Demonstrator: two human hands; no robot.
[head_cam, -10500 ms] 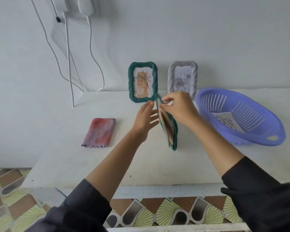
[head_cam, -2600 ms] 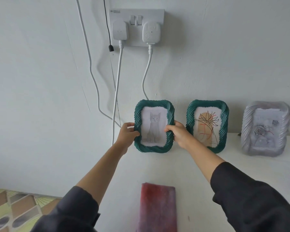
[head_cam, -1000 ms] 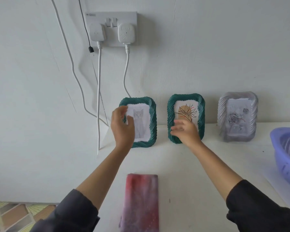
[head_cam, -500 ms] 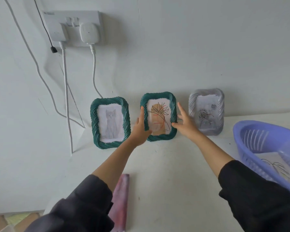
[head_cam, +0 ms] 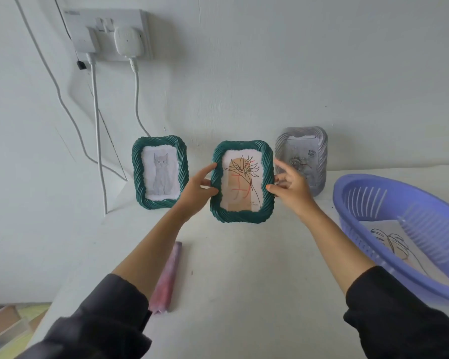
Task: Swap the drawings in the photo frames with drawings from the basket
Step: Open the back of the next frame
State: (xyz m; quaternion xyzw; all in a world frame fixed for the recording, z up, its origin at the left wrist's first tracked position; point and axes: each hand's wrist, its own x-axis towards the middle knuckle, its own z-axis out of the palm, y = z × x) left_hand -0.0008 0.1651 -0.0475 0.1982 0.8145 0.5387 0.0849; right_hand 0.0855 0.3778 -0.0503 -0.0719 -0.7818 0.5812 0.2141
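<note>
My left hand and my right hand grip the two sides of a green rope-edged frame with a flower drawing, held upright a little above the white table. To its left a second green frame with a cat drawing leans on the wall. A grey frame with a rose drawing stands behind my right hand, partly hidden by it. The purple basket at the right holds a leaf line drawing.
A folded pink cloth lies on the table under my left forearm. A wall socket with two white plugs is above, its cables hanging down to the table's back left. The table's left edge drops to a tiled floor.
My hands left the cat frame standing by the wall, moved right and closed on the flower frame. That frame has come forward, away from the wall.
</note>
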